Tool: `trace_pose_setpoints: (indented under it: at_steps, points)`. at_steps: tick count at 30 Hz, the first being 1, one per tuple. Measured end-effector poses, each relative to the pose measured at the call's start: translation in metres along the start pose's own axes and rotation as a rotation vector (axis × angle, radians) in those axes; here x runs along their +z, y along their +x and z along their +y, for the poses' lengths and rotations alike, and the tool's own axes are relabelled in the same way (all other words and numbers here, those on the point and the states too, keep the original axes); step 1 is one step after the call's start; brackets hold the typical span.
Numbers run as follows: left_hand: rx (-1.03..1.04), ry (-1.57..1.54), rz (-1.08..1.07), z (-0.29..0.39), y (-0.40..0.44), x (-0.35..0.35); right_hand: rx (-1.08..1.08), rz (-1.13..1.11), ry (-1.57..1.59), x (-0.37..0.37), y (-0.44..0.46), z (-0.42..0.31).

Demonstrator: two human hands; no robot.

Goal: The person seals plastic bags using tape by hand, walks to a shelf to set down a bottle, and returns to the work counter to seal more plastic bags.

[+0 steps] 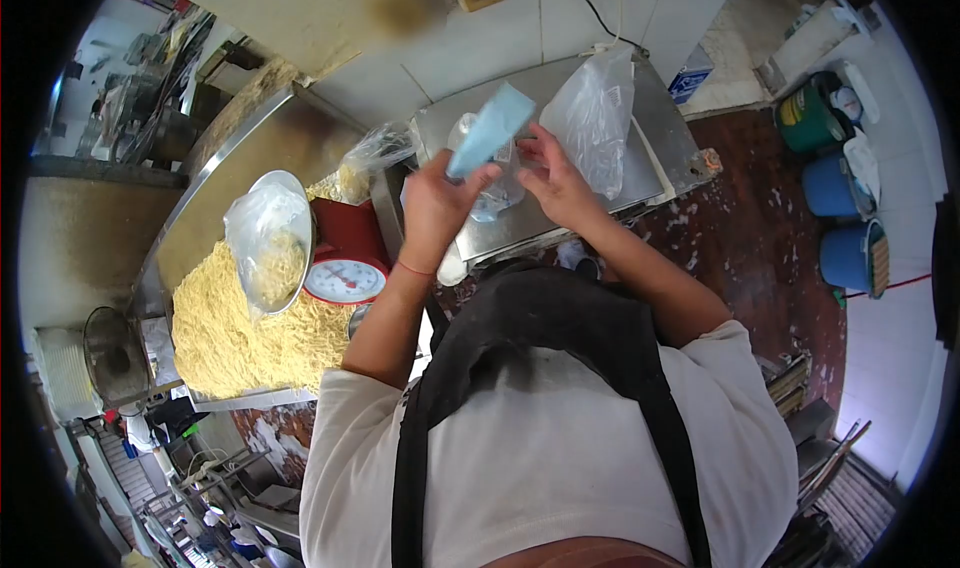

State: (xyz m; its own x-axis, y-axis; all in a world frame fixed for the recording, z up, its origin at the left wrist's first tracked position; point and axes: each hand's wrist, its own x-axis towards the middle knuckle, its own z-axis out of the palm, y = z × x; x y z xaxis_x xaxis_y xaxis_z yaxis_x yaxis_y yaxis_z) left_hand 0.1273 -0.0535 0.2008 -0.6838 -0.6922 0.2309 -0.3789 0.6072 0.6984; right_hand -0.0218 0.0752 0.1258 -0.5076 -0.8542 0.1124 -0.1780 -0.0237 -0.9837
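My left hand [437, 208] is closed on a light blue flat piece [492, 131], which slants up and to the right. Whether it is paper, cloth or plastic I cannot tell. To its right is my right hand [562, 186], fingers bent and apart, with nothing visible in them. Beneath both hands, a clear plastic bag [497, 200] lies on the steel table [470, 240]. A larger clear plastic bag [597, 118] rests just beyond my right hand.
On the left, a red dial scale [346, 236] carries a metal pan [308, 213] with a plastic bag of pale yellow noodle-like strands. A big heap of yellow strands [235, 333] fills the tray around it. Blue buckets [835, 186] stand on the floor at right.
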Motion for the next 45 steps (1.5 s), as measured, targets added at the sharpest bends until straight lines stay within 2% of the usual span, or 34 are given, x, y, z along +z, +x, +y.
trace_pose_setpoints:
  at_steps: [1, 2, 3, 5, 11, 17, 20, 23, 25, 26, 27, 29, 30, 32, 33, 35, 36, 39, 43, 45]
  points:
    - [0.024, 0.107, -0.064, -0.004, -0.008, 0.009, 0.002, -0.004, -0.016, -0.001, -0.001, 0.001]
    - [0.048, 0.131, -0.010, -0.008, -0.015, 0.020, 0.003, -0.005, -0.030, -0.001, -0.003, 0.002]
    - [-0.031, 0.140, -0.047, -0.013, -0.020, 0.026, 0.029, -0.008, -0.005, 0.000, -0.004, 0.002]
    - [-0.001, 0.165, -0.014, -0.037, -0.025, 0.039, 0.085, -0.015, 0.041, 0.000, -0.009, -0.001]
    - [-0.031, -0.079, 0.035, -0.010, -0.028, 0.008, 0.100, -0.062, -0.042, -0.008, -0.018, -0.006]
    - [-0.072, -0.768, 0.144, 0.013, -0.007, -0.034, 0.145, -0.020, -0.130, -0.007, -0.015, 0.009]
    - [-0.138, -1.000, 0.215, 0.044, -0.007, -0.063, 0.188, 0.094, 0.044, 0.001, -0.013, 0.001]
    - [-0.103, -1.098, 0.209, 0.057, -0.022, -0.082, 0.137, 0.013, 0.490, -0.002, -0.012, 0.006]
    - [0.012, -1.156, 0.100, 0.050, -0.028, -0.091, 0.255, -0.043, 0.135, -0.018, -0.012, -0.013]
    - [0.099, -1.199, 0.003, 0.037, -0.029, -0.092, 0.301, -0.011, 0.183, -0.023, -0.013, -0.028]
    - [0.103, -1.121, -0.001, 0.034, -0.034, -0.094, 0.346, 0.023, 0.232, -0.027, -0.014, -0.043]
    - [0.110, -0.966, -0.007, 0.028, -0.043, -0.097, 0.392, 0.204, 0.779, -0.021, -0.023, -0.078]
    - [0.027, -0.882, 0.015, 0.000, -0.051, -0.101, 0.343, 0.180, 0.850, -0.025, -0.026, -0.089]
    - [-0.239, -0.966, 0.084, 0.000, -0.051, -0.076, 0.238, 0.131, 0.985, -0.035, -0.030, -0.105]
    - [-0.370, -1.016, 0.129, 0.000, -0.050, -0.063, 0.257, 0.087, 0.989, -0.040, -0.032, -0.109]
    - [-0.063, -0.630, -0.306, 0.028, -0.017, -0.056, 0.302, -0.007, 0.998, -0.051, -0.037, -0.114]
    - [-0.177, -0.734, -0.328, 0.049, -0.009, -0.043, 0.247, -0.115, 0.967, -0.050, -0.033, -0.073]
    - [-0.346, -0.962, -0.405, 0.067, -0.012, 0.003, 0.201, -0.091, 0.606, -0.051, -0.033, -0.095]
    - [-0.503, -1.183, -0.384, 0.082, 0.000, 0.022, 0.455, -0.096, 0.888, -0.062, -0.030, -0.082]
    - [-0.523, -1.256, -0.330, 0.075, 0.014, 0.038, 0.315, -0.009, 0.665, -0.065, -0.027, -0.082]
